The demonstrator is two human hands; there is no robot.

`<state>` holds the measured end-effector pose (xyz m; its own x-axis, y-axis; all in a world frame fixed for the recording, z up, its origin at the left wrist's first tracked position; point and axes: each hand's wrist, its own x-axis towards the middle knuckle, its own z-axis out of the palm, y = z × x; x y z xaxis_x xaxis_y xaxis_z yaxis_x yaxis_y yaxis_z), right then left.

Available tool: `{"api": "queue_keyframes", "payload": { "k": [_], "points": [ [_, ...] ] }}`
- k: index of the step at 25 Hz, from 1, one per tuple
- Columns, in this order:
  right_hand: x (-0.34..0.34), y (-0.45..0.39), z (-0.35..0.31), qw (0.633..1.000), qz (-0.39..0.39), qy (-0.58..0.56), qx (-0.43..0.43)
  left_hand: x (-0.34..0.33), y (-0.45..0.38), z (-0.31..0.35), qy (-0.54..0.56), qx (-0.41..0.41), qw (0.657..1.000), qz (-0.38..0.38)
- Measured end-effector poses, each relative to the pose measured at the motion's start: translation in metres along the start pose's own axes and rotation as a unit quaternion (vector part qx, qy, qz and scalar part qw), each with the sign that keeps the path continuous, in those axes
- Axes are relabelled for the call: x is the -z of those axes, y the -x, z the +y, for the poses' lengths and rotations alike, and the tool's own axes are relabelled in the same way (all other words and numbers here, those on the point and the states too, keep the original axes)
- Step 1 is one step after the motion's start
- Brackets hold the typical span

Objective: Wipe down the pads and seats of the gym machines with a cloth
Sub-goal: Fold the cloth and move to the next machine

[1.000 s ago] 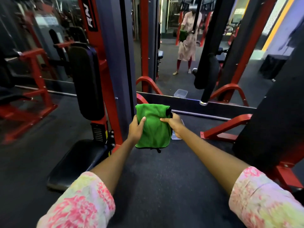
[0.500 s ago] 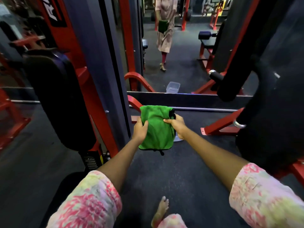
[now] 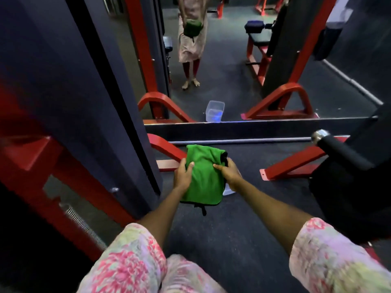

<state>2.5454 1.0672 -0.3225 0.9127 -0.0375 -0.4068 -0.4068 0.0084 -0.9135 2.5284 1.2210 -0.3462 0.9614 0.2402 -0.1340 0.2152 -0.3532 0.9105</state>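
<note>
Head view, cloth: I hold a folded green cloth [image 3: 203, 176] out in front of me, above the dark gym floor [image 3: 243, 240], touching no pad.
Head view, hands: my left hand [image 3: 183, 175] grips the cloth's left edge, thumb on top; my right hand [image 3: 229, 173] pinches its right edge.
Head view, progress: no wiping is under way now; I judge a black roller pad [image 3: 347, 153] at my right is yet to be reached.
Head view, container: a clear plastic tub [image 3: 214, 111] shows in the mirror [image 3: 232, 81] ahead; I cannot tell what it holds.
</note>
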Motion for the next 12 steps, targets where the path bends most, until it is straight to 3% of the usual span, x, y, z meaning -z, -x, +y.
{"api": "queue_keyframes", "payload": {
  "k": [12],
  "points": [
    [0.016,-0.218,-0.001,0.988,0.132,-0.047,-0.066,-0.087,-0.239,0.006,-0.104,0.018,0.98,-0.168]
  ]
}}
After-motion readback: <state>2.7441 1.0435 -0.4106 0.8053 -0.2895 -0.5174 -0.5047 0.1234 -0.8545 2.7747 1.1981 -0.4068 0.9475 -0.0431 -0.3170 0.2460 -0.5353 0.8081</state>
